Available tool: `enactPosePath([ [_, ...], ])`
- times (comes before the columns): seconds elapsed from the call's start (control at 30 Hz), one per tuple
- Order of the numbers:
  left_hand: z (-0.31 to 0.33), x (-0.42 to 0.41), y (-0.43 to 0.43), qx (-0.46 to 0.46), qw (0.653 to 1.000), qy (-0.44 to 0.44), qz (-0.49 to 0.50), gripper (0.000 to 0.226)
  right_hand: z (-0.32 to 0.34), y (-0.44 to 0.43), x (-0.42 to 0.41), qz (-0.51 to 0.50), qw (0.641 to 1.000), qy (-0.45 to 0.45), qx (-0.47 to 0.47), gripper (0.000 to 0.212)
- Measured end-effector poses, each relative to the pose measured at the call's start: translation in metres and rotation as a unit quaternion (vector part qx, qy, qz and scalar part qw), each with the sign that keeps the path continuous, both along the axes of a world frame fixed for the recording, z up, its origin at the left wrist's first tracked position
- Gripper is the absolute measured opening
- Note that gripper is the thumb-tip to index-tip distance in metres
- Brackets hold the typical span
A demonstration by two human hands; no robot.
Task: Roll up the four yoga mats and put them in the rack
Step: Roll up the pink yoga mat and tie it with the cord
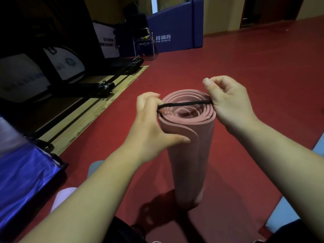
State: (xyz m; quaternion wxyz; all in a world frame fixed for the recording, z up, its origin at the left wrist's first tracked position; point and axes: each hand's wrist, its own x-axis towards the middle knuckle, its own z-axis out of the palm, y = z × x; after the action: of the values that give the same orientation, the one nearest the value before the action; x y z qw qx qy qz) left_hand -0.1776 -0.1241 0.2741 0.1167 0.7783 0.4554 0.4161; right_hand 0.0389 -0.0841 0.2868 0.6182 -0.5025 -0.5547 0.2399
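Observation:
A pink yoga mat (190, 155) is rolled into a tube and stands upright on the red floor in front of me. A black elastic band (184, 104) is stretched straight across the roll's top end. My left hand (152, 127) pinches the band's left end, with its thumb pressed against the side of the roll. My right hand (226, 100) pinches the band's right end at the roll's far rim. A light blue mat (287, 211) lies flat at the lower right edge. No rack is in sight.
A shiny blue bag (22, 174) sits at the lower left. Dark equipment and white boards (64, 62) line a wooden strip (91, 109) on the left. A folding chair (143, 41) and blue padded barrier (175, 32) stand at the back. Red floor (254, 67) stretches right.

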Motion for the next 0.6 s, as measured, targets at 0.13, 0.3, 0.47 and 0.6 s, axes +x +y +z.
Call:
enactPosePath([
  [0.13, -0.004, 0.004, 0.004, 0.054, 0.996, -0.022, 0.071, 0.067, -0.001, -0.005, 0.000, -0.032, 0.999, 0.016, 0.004, 0.026],
  [0.3, -0.002, -0.007, 0.022, 0.109, 0.992, 0.048, 0.041, 0.061, -0.002, -0.013, 0.002, -0.002, 1.000, -0.012, -0.009, 0.036],
  [0.47, -0.004, -0.011, 0.032, 0.195, 0.966, 0.161, -0.050, 0.051, 0.001, -0.020, 0.010, 0.047, 0.998, -0.031, -0.011, 0.048],
  [0.6, -0.011, -0.007, 0.032, 0.174, 0.964, 0.195, -0.043, 0.047, 0.002, -0.021, 0.019, 0.088, 0.994, -0.065, -0.009, 0.049],
])
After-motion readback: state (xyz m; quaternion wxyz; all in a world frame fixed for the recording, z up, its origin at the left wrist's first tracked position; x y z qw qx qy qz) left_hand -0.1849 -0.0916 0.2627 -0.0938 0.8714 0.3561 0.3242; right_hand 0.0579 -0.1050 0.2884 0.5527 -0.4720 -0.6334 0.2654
